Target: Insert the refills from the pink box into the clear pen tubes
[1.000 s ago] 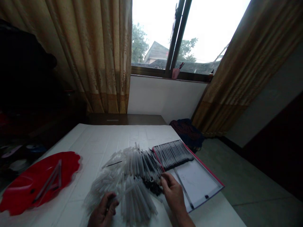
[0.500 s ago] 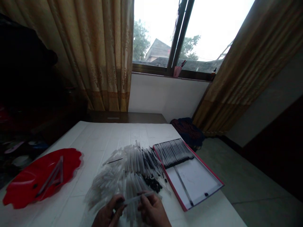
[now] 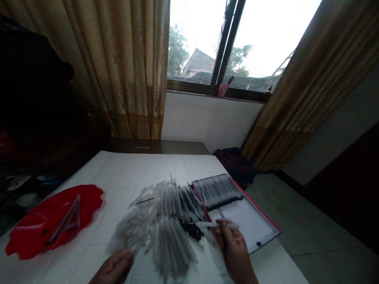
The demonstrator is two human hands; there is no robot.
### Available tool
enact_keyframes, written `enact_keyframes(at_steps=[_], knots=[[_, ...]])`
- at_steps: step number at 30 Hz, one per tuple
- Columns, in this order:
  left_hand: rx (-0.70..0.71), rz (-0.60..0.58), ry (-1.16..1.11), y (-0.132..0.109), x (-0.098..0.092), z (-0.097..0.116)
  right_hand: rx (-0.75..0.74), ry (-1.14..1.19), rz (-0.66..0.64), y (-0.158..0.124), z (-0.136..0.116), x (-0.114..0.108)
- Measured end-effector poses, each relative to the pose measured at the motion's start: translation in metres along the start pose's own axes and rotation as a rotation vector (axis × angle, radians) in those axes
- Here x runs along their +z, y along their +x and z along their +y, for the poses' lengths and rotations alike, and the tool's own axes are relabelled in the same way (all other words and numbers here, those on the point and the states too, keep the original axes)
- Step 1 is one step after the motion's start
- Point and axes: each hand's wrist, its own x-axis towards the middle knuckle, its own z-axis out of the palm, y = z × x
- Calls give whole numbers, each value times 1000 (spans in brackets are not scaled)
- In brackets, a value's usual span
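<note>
My right hand [image 3: 232,240] pinches a translucent plastic tube [image 3: 207,224], held nearly level over the near left edge of the shallow box [image 3: 260,213]. Lower left, my left hand [image 3: 114,265] has its fingers curled together beside the pile; whether anything small is inside them I cannot make out. Between the hands lies a heap of loose translucent tubes [image 3: 171,244], with small black caps [image 3: 192,230] at its right side. Dark-filled tubes [image 3: 189,203] lie against the box. Inside the box, a row of tubes with black ends [image 3: 219,191] fills the far part.
A red scalloped plate [image 3: 26,232] with a few tubes on it stands on the left of the white table [image 3: 118,169]. One small black piece [image 3: 258,243] lies in the box's near corner. A dark cloth bundle [image 3: 235,163] sits beyond the table's far right corner.
My hands have parted: the right moved right to the box with a tube, the left drew down and left. The single tube lying in the box is now mostly hidden behind my right hand.
</note>
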Motion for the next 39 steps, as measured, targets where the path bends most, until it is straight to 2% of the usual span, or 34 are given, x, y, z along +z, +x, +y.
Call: enact_keyframes(at_steps=[2,4,6,8,11,14,18,26,31,33,36,39], knots=[[41,63,131,7,-15,-2,-69,-127,-86,6,-7,-3],[182,194,336,17,-23,2,-188,-307,-214,2,-2,3],[338,296,546,27,-24,8,-367,-477,-315,-6,13,12],[442,344,712,34,-22,9,-556,-615,-393,-12,29,18],[480,374,842,37,-18,-1,-760,-796,-445,-15,42,20],[493,405,883,34,-17,-12,-841,-949,-477,-14,42,18],[550,450,888,28,-17,-16,-871,-1088,-510,-16,35,17],[699,529,877,25,-14,-19,-866,-1129,-459,-16,34,12],[719,560,866,24,-16,-21,-774,-1148,-314,1,16,-16],[728,551,864,24,-17,-20,-672,-1238,-222,13,3,-33],[732,550,861,25,-16,-19,-421,-1470,-71,27,-19,-56],[744,555,863,25,-16,-19,-178,-1675,-48,33,-34,-68]])
